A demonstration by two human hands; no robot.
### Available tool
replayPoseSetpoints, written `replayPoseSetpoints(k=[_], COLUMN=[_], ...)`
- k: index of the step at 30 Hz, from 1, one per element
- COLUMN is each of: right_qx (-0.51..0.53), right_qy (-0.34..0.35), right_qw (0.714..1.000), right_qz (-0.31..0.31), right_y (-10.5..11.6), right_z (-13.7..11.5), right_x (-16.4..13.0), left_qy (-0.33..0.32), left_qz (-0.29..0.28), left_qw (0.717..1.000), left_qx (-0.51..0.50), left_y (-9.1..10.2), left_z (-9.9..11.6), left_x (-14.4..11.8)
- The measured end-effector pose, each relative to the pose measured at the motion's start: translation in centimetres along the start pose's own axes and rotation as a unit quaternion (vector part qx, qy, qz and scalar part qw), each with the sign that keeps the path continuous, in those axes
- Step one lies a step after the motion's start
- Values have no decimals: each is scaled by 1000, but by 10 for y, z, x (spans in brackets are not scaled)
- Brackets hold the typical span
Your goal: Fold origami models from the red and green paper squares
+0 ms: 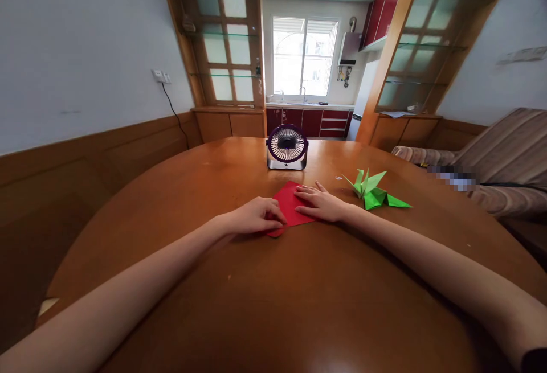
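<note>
Red paper: flat on the wooden table, between the two hands and within easy reach of both, probably so that they can work it against a firm surface
Left hand: fingers curled, thumb and forefinger tips drawn together on the paper's left part, seemingly pinching it, which would give fine control of that edge
Right hand: palm down, fingers spread apart over the right part, likely as a weight to keep the sheet from sliding
Green folded paper: beyond the right hand, well apart from the sheet, perhaps set aside to leave room
Fan: upright on its stand past the paper, facing the person, presumably for cooling
Paper's look: plain, bright red, angular, narrowing on its far side, with a small red flap below the left hand; any crease lines are too faint to tell
</note>
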State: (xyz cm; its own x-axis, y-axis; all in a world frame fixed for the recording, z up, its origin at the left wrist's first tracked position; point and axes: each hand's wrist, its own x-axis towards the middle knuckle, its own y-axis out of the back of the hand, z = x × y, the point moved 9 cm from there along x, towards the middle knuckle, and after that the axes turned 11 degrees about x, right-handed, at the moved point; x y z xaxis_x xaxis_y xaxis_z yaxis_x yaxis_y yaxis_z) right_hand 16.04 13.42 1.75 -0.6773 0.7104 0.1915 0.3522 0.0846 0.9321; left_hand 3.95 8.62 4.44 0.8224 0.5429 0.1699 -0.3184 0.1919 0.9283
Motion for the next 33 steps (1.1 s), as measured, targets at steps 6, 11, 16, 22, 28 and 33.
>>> replayPoseSetpoints(k=[6,11,16,22,28,33], right_qx=[-1,77,137,159,152,110], right_qy=[137,240,226,205,204,192], right_qw=[985,967,963,965,965,972], right_qz=[108,43,50,46,61,84], right_y=[13,-1,-1,0,1,1], right_z=[-46,-86,-82,-78,-79,-85], right_x=[-16,-30,-28,-26,-27,-25], left_qy=[-16,-8,-3,-33,-89,-74], left_qz=[21,22,1,34,68,75], left_qw=[999,995,995,999,979,977], left_qx=[-31,-101,-96,-10,168,186], left_y=[-1,-3,-3,2,1,-1], left_z=[-10,-22,-22,-7,14,10], left_x=[-2,-9,-19,-22,-24,-23])
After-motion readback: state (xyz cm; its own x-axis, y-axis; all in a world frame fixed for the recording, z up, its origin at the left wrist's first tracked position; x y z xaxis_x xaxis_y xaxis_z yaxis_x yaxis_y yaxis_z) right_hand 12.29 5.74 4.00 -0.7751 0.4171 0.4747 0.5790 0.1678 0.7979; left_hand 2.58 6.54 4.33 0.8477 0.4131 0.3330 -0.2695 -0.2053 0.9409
